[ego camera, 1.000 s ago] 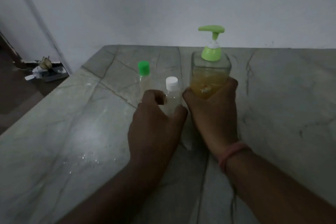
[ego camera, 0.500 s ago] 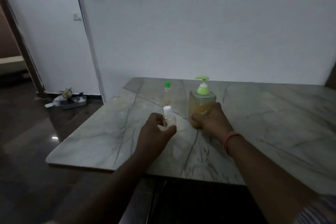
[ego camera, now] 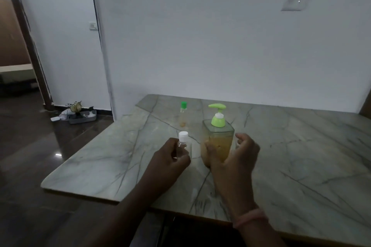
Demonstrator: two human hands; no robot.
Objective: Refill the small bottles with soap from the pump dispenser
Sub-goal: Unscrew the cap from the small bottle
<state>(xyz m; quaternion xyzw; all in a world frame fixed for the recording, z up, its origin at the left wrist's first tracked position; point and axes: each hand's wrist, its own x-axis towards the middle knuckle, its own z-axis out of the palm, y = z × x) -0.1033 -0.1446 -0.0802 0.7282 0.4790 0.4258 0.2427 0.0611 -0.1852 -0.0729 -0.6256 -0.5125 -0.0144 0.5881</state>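
Since the frame half a second earlier, the right hand has loosened from the pump dispenser: its fingers now spread open around the clear body, thumb near the left side, and whether they still touch it cannot be told. In the head view, the left hand is closed around the white-capped small bottle, which stands on the marble table just left of the dispenser. The green-capped small bottle stands farther back, untouched, with a little amber liquid at its bottom. Both caps are still on, so refilling appears not yet begun; uncapping and pumping remain.
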